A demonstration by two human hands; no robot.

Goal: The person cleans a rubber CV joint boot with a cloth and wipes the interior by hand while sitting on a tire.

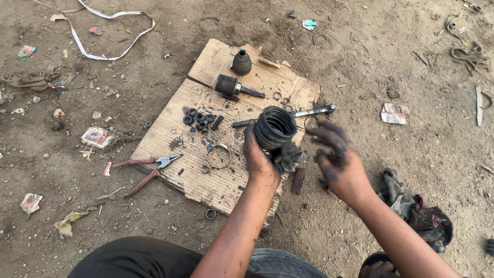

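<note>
L hand (pixel 259 157): closed round black rubber boot (pixel 275 127), held above cardboard (pixel 206 154).
R hand (pixel 337 159): open, greasy, empty, just right of boot.
Pliers (pixel 149 172): cardboard's left edge.

The cardboard sheet (pixel 206 170) lies on the ground; pliers (pixel 149 170) rest at its left edge; a rag (pixel 419 213) lies right; the clamp ring (pixel 218 156) sits on it, behind it a small boot (pixel 241 63).

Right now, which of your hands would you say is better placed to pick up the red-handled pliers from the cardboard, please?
Probably the right hand: it is open, greasy and empty, though the pliers lie on the far, left side. The left hand sits nearer them, but it is gripping the black rubber boot.
</note>
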